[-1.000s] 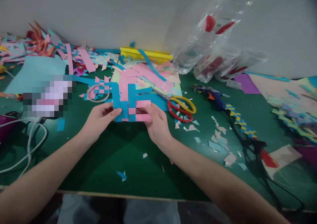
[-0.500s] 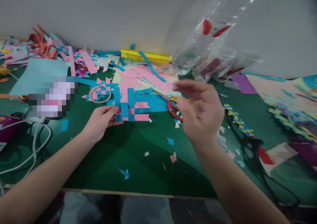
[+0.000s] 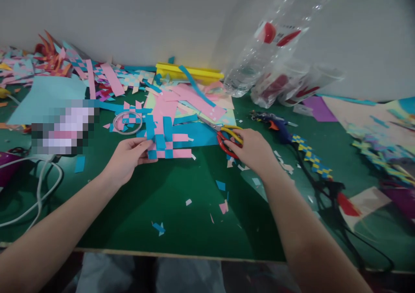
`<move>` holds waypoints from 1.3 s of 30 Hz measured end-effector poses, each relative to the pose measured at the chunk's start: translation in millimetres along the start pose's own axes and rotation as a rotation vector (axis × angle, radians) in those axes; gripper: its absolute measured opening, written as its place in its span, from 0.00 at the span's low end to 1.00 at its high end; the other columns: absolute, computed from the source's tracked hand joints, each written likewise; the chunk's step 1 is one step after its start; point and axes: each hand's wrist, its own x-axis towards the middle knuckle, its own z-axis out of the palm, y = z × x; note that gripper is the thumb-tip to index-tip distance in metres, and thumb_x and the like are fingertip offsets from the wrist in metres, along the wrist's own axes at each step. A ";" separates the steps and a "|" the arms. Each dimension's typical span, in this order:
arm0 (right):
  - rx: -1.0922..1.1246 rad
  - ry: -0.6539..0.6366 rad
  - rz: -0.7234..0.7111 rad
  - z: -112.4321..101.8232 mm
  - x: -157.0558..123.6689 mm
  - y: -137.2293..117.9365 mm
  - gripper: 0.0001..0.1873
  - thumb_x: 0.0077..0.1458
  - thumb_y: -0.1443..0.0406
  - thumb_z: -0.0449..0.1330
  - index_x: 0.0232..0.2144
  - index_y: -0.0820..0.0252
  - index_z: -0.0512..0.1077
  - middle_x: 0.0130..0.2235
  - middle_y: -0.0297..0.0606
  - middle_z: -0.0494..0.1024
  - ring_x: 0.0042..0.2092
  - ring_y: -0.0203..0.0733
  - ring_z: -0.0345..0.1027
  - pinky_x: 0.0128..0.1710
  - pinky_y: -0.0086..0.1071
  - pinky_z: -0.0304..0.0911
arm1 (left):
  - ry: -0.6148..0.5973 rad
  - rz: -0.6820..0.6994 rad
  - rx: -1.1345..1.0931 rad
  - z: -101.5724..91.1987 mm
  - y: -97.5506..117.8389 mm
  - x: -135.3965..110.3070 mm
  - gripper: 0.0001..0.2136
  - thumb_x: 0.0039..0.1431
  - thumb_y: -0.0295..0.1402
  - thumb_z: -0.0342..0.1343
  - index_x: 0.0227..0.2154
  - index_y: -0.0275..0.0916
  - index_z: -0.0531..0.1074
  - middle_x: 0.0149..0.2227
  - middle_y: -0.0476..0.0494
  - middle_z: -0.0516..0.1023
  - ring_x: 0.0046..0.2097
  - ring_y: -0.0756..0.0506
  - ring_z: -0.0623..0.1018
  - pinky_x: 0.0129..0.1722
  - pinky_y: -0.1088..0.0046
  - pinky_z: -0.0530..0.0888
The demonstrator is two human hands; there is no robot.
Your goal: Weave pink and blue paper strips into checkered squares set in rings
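To the far left of my fingers, a white cable [image 3: 39,189] is curling over the green table [image 3: 181,211]. Just beyond my left hand [image 3: 129,157], a clear tape ring [image 3: 127,122] is lying flat among paper scraps. My left fingers are pressing together, and with the thumb they are pinching the left edge of the woven paper piece [image 3: 167,142]. This piece, made of blue and pink strips, is lying on the table between my two hands, touching only the left one. Right of it, the scissors [image 3: 223,133] are resting on loose sheets, their blades pointing away toward the left and their red and yellow handles lying under my right hand [image 3: 254,150]. My right fingers are curling over those handle loops, the thumb and fingertips closing on them. Just right of these fingers, a blue glue gun [image 3: 275,124] is lying on the table. Beyond it, well apart from my fingers, clear plastic bottles [image 3: 269,51] are leaning against the wall.
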 end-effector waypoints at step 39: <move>0.006 0.261 -0.453 -35.7 -24.4 -58.5 0.30 0.51 0.52 0.59 0.53 0.59 0.61 0.47 0.49 0.72 0.49 0.56 0.66 0.47 0.49 0.61 | 0.068 0.195 0.104 4.7 -3.6 -7.1 0.09 0.49 0.39 0.63 0.28 0.39 0.78 0.30 0.47 0.78 0.31 0.50 0.75 0.31 0.78 0.74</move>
